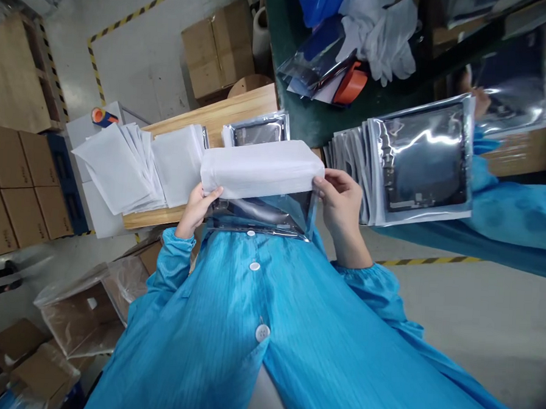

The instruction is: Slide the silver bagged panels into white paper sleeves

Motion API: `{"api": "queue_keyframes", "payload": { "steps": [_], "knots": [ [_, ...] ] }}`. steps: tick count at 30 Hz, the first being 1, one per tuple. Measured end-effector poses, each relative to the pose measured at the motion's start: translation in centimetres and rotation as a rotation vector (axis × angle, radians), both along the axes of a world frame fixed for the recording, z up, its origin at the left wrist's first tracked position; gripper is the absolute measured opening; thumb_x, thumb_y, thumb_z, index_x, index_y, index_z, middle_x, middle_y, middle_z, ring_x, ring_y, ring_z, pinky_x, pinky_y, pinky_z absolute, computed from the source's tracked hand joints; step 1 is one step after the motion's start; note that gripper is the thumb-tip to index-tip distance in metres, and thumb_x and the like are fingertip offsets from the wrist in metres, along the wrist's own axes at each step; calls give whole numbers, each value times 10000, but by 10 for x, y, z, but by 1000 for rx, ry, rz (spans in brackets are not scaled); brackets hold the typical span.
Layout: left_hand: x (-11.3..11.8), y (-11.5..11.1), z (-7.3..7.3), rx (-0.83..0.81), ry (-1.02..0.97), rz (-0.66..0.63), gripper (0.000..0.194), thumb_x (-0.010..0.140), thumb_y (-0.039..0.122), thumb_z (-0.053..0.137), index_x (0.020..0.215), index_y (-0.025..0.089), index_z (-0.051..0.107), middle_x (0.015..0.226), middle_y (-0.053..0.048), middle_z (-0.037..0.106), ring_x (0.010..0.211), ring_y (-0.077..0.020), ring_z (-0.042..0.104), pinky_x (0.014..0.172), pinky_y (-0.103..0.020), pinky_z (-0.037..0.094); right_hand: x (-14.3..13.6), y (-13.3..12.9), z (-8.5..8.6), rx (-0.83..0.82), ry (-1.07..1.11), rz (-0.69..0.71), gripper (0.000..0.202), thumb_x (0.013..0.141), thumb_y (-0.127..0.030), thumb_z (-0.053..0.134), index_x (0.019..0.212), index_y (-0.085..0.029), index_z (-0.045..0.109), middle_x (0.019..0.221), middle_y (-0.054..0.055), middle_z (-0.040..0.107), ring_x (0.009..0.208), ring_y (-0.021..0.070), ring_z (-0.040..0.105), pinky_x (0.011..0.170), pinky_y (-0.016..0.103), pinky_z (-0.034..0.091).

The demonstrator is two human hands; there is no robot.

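In front of my body a white paper-like sleeve (261, 167) is held level between my two hands. Below its lower edge shows a dark flat panel in a shiny clear bag (265, 216), close against my blue gown. Whether the panel sits partly inside the sleeve or behind it, I cannot tell. My left hand (199, 208) pinches the sleeve's lower left corner, thumb on top. At the right end, my right hand (342, 203) grips the edge between thumb and fingers. Just beyond the sleeve lies another bagged panel (261, 130) on the wooden table.
White sleeves (123, 169) lie fanned on the wooden table (213, 116), beside another white stack (177, 163). Several bagged panels (422, 157) lean in a row at right. White gloves (382, 36) and an orange tape dispenser (351, 83) lie on the green table. A co-worker's sleeve (524, 211) reaches in.
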State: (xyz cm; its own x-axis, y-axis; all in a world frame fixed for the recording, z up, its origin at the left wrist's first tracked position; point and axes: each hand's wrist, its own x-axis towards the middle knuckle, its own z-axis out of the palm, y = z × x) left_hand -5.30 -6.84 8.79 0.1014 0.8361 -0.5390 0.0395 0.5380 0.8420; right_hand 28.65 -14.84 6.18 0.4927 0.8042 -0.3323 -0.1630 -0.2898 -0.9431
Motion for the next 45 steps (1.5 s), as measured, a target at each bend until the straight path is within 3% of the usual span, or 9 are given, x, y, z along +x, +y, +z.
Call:
{"api": "queue_keyframes", "payload": {
  "steps": [3,8,12,16,25,30,33,38,45],
  "knots": [
    [1,2,0,-5,-19,20,710,660,631,1075,1143,182,814,1212,-113,871,1210,-319,814,1139,-443,616,4,10,6,10,-51,-1,573,782,-755,918,1079,-288,769,911,19,786,801,220,762,672,328,630],
    [0,3,0,17,-16,82,742,675,722,1037,1124,168,832,1145,-117,884,1248,-343,808,1148,-454,620,-2,11,7,42,-13,71,684,766,-814,921,1200,-307,772,992,38,816,977,267,800,853,388,676],
    [0,-1,0,61,18,126,686,730,711,1014,1108,165,841,1145,-119,885,1281,-337,801,1142,-423,625,-10,-9,-6,-22,112,268,669,690,-772,996,1069,-258,796,959,36,825,950,255,788,905,394,670],
    [0,-2,1,95,63,143,692,707,700,1030,1108,165,852,1196,-117,882,1234,-319,812,1116,-407,637,-9,-22,-12,-65,90,370,565,742,-719,986,944,-228,793,888,30,811,841,226,746,820,365,659],
    [-15,14,27,67,65,-85,614,726,590,1053,1139,175,867,1202,-104,875,1201,-329,810,1127,-439,623,7,-10,3,-64,72,511,579,781,-767,941,944,-222,837,896,48,839,842,260,771,763,366,645],
    [-15,12,30,44,17,-102,647,673,469,1100,1207,213,839,1204,-76,871,1224,-311,798,1148,-421,609,11,-6,3,-104,105,549,647,747,-829,936,985,-234,849,939,48,849,909,278,792,808,383,666],
    [-13,9,26,37,8,-122,719,656,484,1103,1268,229,825,1160,-67,876,1185,-301,810,1126,-422,621,16,3,4,-58,99,477,678,761,-869,902,1063,-264,845,1000,39,853,1017,291,808,866,394,684],
    [-11,11,22,73,25,-198,727,667,496,1098,1275,206,824,1198,-88,877,1172,-304,813,1112,-431,636,16,29,4,64,-47,182,593,772,-781,948,1059,-275,836,1059,51,845,1049,285,810,865,395,690],
    [-2,2,7,37,42,-55,669,673,622,1070,1129,187,846,1161,-85,876,1160,-305,818,1078,-402,644,-11,24,-11,78,-136,-53,563,901,-788,805,1137,-277,787,1061,61,781,1036,280,785,827,389,657]
  ]
}}
